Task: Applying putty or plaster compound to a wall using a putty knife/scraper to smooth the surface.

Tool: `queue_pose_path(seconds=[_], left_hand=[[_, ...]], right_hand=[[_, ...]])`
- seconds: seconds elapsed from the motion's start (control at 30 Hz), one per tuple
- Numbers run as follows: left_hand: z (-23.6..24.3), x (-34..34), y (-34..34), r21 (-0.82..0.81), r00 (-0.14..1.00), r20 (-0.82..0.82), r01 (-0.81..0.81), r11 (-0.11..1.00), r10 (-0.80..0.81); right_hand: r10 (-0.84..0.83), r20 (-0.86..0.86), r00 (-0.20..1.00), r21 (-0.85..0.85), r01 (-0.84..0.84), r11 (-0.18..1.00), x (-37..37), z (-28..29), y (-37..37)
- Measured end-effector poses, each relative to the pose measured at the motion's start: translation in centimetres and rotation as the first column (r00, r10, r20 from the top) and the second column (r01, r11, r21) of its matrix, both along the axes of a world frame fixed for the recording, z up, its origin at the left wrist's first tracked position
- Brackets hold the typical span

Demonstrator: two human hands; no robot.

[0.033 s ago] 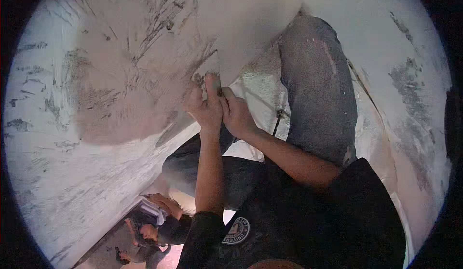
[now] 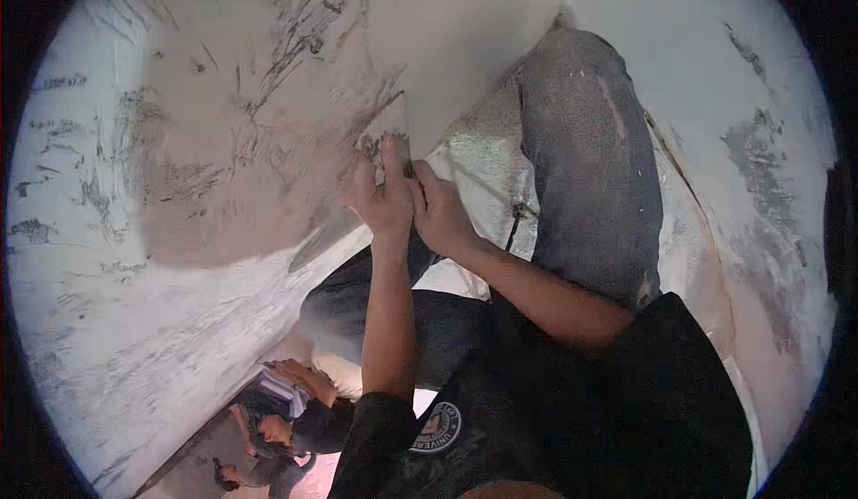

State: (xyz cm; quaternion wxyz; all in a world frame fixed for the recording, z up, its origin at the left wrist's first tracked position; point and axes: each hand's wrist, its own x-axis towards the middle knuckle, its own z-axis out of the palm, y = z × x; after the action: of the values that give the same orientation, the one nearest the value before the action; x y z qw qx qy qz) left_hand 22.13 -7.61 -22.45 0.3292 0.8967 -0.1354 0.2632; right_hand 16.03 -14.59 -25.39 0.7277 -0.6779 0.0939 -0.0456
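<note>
A flat, pale putty knife (image 2: pixel 390 131) with dark stains lies against the grey-patched wall (image 2: pixel 206 186), its pointed corner turned up. My left hand (image 2: pixel 382 202) is closed on it, with fingers stretched up along the blade and pressing it to the surface. Close against it, at its right side, my right hand (image 2: pixel 444 217) is closed too, apparently round the lower part of the knife. The handle is hidden by the hands. Smooth, damp-looking grey filler (image 2: pixel 456 34) covers the wall above and right of the blade.
My bent knee in grey trousers (image 2: pixel 590 159) reaches the corner between two walls. A second rough, patched wall (image 2: pixel 760 159) rises at right. Crumpled pale sheeting (image 2: pixel 483 164) lies beneath my hands. Other people (image 2: pixel 277 432) are at the lower left.
</note>
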Motion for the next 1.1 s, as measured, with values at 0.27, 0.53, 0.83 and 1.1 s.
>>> queue_pose_path(seconds=[0.27, 0.53, 0.83, 1.1], left_hand=[[-1.6, 0.0, -0.2, -0.062, 0.999, -0.012, -0.054, 0.997, 0.053], [-1.0, -0.4, -1.1, -0.183, 0.996, -0.069, -0.071, 0.981, 0.060], [-1.7, -0.8, -0.7, -0.114, 0.995, -0.039, -0.099, 0.989, 0.095], [-1.4, -1.2, -0.8, -0.128, 0.989, -0.082, -0.135, 0.983, 0.125]], right_hand=[[0.008, -0.003, 1.000, -0.090, -0.008, 0.996, 0.3, -0.4, -0.4], [-0.010, -0.045, 0.999, -0.053, 0.007, 0.999, 0.1, -0.1, -0.6], [-0.002, -0.024, 1.000, -0.114, -0.001, 0.994, -0.5, -1.1, -0.4], [0.012, -0.032, 0.999, -0.137, -0.016, 0.990, -0.5, -1.0, -0.4]])
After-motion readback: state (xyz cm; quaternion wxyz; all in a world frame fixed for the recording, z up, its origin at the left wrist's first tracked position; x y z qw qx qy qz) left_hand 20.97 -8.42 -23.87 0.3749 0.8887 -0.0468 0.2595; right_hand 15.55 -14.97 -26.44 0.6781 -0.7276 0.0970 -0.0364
